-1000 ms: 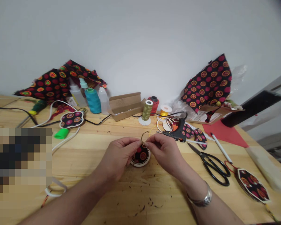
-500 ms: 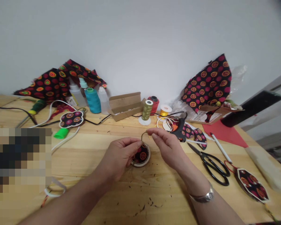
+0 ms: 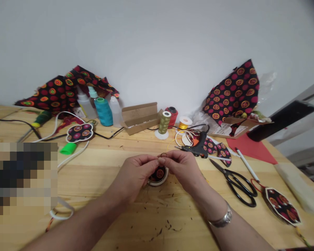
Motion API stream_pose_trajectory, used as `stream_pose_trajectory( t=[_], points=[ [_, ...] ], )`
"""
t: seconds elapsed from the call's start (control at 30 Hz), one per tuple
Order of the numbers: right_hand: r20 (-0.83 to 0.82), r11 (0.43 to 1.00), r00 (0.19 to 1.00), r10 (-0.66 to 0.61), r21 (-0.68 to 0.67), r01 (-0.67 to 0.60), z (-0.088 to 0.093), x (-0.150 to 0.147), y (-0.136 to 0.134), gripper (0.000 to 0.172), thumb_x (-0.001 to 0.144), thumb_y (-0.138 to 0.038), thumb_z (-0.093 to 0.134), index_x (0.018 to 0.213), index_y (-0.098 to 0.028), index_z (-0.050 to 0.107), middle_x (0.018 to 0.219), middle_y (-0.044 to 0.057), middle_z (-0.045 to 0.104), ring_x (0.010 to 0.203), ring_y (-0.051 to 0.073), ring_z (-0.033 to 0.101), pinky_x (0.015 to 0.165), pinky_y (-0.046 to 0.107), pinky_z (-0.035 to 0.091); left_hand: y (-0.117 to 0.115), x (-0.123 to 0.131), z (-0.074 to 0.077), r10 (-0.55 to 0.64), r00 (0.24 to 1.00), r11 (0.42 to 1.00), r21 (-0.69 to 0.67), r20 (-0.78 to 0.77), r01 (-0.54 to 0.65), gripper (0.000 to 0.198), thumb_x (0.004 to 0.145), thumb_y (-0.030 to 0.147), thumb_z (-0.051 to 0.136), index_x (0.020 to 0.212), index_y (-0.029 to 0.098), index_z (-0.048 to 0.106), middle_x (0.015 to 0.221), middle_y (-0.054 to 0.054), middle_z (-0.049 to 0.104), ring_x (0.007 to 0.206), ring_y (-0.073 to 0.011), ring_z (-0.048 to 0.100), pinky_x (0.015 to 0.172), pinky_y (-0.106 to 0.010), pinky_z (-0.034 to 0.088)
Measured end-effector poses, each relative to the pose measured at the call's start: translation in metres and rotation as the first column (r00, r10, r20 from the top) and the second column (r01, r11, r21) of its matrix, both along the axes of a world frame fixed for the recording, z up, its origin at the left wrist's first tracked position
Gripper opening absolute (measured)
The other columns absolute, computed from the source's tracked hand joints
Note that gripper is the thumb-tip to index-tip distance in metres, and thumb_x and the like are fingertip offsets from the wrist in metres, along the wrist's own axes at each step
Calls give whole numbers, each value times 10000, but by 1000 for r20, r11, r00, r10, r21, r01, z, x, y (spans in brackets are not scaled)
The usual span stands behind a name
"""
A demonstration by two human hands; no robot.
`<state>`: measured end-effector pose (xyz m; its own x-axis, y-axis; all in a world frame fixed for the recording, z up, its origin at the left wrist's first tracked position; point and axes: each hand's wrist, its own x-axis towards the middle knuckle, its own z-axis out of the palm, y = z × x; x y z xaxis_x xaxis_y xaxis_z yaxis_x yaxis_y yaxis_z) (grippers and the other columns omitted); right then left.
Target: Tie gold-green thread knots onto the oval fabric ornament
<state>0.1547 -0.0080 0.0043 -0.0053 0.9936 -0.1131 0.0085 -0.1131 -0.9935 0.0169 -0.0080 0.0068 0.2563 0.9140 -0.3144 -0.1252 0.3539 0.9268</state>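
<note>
A round fabric-covered piece (image 3: 158, 176), dark with red and orange dots and a pale rim, is partly hidden under my fingers. My left hand (image 3: 134, 174) is closed in a pinch at its upper left edge. My right hand (image 3: 181, 169) meets it there, thumb and fingers pinched together. Between the fingertips of both hands runs a thin olive-brown cord (image 3: 163, 154), bent in a small loop above the piece. Its lower end is hidden by my fingers.
To the right lie black scissors (image 3: 239, 186), a glue gun (image 3: 199, 148), a white pen (image 3: 247, 165) and an octagonal fabric piece (image 3: 282, 205). Thread spools (image 3: 164, 123), a cardboard box (image 3: 141, 120) and bottles (image 3: 116, 111) stand along the wall. Dark snippets (image 3: 159, 232) litter the wooden table (image 3: 136, 223).
My right hand has moved left and down to my left hand. The cord, which stood up between them, is now bent into a small loop. The left hand stays nearly in place.
</note>
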Motion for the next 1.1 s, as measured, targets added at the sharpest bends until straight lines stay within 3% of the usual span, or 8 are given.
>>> stream_pose_trajectory(
  t=[0.33,1.1],
  points=[
    [106,999,994,-27,47,22,3,2,-1,140,668,-237,638,564,-145,623,510,-19,577,470,76,470,465,193,380,0,1,1,-68,997,997,-25,-42,67,172,683,299,658,692,130,690,483,42,535,380,-23,283,370,-169,161],
    [72,999,997,-36,8,36,5,1,-2,170,655,-277,638,557,-145,592,499,-28,530,472,77,436,467,205,366,0,-3,-5,-89,995,996,-23,-42,88,216,691,351,646,679,136,671,460,48,480,388,-37,255,387,-191,139]
  ],
)
